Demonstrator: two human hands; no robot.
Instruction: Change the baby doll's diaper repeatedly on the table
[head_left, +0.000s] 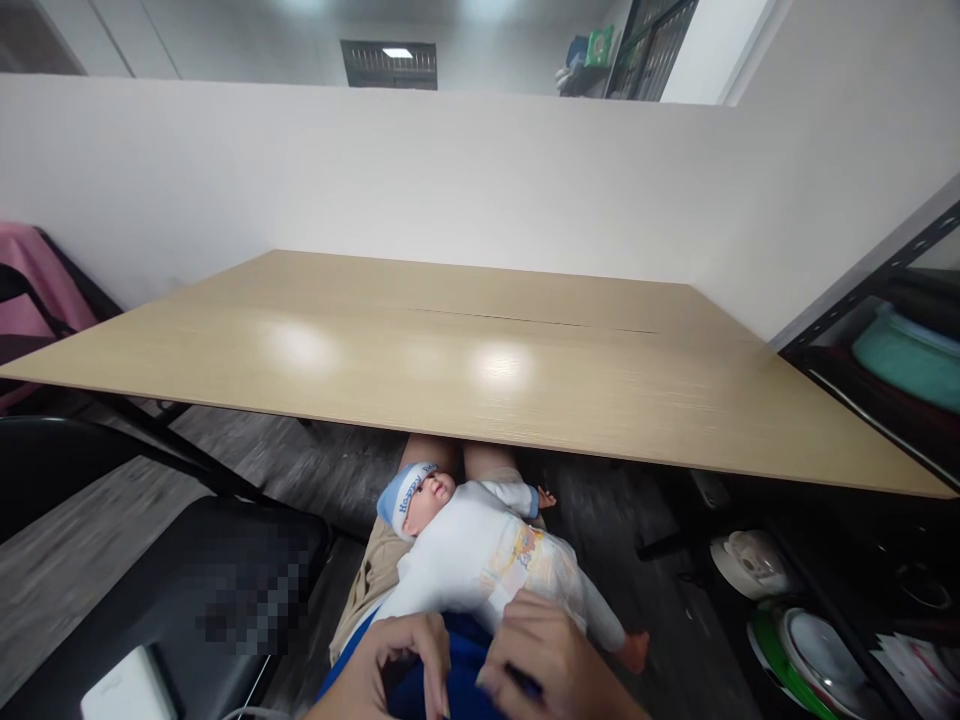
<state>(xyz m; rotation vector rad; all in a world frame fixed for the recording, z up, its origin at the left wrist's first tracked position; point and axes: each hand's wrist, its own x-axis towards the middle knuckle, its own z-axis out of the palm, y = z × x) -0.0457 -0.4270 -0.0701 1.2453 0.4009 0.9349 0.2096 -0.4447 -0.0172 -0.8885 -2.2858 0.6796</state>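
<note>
A baby doll [457,545] lies on its back across my lap. It wears a blue and white knitted hat, a white long-sleeved outfit and a printed diaper [536,565] fitted over its clothes at the waist. At the bottom edge, close to the doll's near side, my left hand [405,660] is closed with bent fingers above blue cloth [466,660]. My right hand [544,655], also closed, is just below the diaper's white tab [508,585] and covers part of the diaper. Whatever either hand's fingertips hold is hidden.
A wooden table [480,350] stands ahead, its front edge over my knees. On the left is a black chair [225,560] with a white device [129,688] and a cable. Shelves [832,375] on the right hold a teal container [911,350] and several dishes.
</note>
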